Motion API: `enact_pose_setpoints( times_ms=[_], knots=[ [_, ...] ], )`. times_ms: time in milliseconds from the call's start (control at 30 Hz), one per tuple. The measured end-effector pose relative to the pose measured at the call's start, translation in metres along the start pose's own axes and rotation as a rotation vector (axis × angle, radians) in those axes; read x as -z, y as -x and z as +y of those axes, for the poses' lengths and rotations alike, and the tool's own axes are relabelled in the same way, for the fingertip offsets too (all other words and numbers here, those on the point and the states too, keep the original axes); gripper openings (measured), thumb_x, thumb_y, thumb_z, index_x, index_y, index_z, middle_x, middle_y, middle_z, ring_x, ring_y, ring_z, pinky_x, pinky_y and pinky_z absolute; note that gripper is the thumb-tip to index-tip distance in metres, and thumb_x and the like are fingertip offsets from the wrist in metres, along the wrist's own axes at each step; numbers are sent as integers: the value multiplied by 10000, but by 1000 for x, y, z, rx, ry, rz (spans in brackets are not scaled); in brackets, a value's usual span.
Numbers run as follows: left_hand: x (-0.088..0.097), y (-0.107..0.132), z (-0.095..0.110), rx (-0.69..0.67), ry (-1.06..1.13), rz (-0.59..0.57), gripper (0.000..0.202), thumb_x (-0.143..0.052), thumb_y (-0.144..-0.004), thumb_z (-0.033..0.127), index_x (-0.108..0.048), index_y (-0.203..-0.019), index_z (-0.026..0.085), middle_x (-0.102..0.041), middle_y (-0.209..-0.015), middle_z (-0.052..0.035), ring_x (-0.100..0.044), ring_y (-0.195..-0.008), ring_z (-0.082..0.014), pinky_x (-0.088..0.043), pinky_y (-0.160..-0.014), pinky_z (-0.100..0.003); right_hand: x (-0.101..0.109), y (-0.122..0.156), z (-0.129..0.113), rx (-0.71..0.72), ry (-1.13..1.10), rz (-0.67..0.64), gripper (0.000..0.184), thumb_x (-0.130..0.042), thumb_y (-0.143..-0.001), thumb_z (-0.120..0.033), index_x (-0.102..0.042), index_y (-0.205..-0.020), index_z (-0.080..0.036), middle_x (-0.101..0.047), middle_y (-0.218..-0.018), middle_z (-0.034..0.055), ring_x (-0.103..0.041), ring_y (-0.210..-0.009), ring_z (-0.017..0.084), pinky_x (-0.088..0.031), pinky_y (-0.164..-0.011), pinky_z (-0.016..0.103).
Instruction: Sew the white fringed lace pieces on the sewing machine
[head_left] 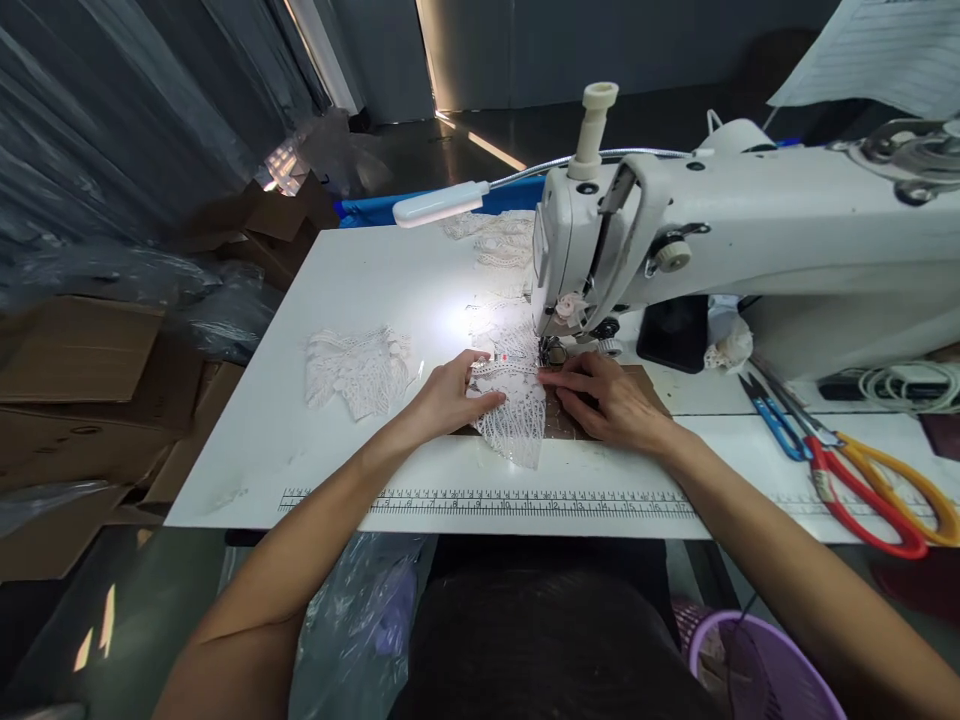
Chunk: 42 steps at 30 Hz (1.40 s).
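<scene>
A white lace piece [517,425] lies on the white table [360,290] in front of the sewing machine [750,250], its far edge near the presser foot [553,350]. My left hand [450,395] rests flat on the lace's left side, fingers stretched toward the needle. On the right side, my right hand [607,400] presses the lace's edge with its fingers together, just before the presser foot. A strip of sewn lace [499,245] trails behind the machine.
A second lace piece [356,370] lies to the left. Red-and-orange scissors [877,480] and blue-handled snips [772,420] sit at the right. A lamp [439,203] lights the needle area. Cardboard boxes [82,350] stand left of the table; a purple basket [757,665] is below.
</scene>
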<state>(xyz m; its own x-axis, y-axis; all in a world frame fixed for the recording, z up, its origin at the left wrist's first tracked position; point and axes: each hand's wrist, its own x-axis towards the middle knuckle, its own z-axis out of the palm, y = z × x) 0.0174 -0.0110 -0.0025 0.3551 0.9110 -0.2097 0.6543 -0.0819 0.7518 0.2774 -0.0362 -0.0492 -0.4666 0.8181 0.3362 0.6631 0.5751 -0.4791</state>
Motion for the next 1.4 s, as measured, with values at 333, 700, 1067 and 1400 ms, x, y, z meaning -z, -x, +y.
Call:
enact_pose_setpoints(
  times_ms=[333, 700, 1067, 1400],
  knots=[
    [-2, -5, 0, 94, 114, -37, 667, -735, -812, 441, -464, -1364, 183, -538, -656, 28, -538, -532, -131, -432, -479, -259, -2, -1, -3, 5, 23, 21, 368, -445, -969, -275, -684, -1243, -217, -605, -1071, 128, -549, -996, 275, -493, -915, 493],
    [-3, -5, -2, 86, 2, 26, 668, -759, -766, 462, -519, -1332, 199, -509, -706, 23, -512, -602, -137, -386, -503, -253, 14, 10, -18, 50, -26, -125, 347, -491, -925, -233, -716, -1180, -302, -595, -1117, 101, -557, -1084, 259, -470, -966, 488],
    [-1, -2, -6, -157, -211, 193, 531, -666, -869, 432, -531, -1325, 196, -565, -796, 2, -524, -580, -105, -393, -481, -219, 9, 10, -17, 66, 57, -116, 344, -507, -925, -209, -714, -1186, -295, -597, -1121, 105, -570, -1078, 260, -488, -946, 479],
    [3, -58, 2, -719, -806, 228, 271, -425, -983, 236, -668, -1014, 119, -675, -994, -106, -589, -791, -189, -473, -641, -323, 7, 10, -16, 66, 53, -99, 338, -526, -909, -189, -729, -1160, -292, -605, -1102, 108, -573, -1060, 261, -485, -934, 481]
  ],
)
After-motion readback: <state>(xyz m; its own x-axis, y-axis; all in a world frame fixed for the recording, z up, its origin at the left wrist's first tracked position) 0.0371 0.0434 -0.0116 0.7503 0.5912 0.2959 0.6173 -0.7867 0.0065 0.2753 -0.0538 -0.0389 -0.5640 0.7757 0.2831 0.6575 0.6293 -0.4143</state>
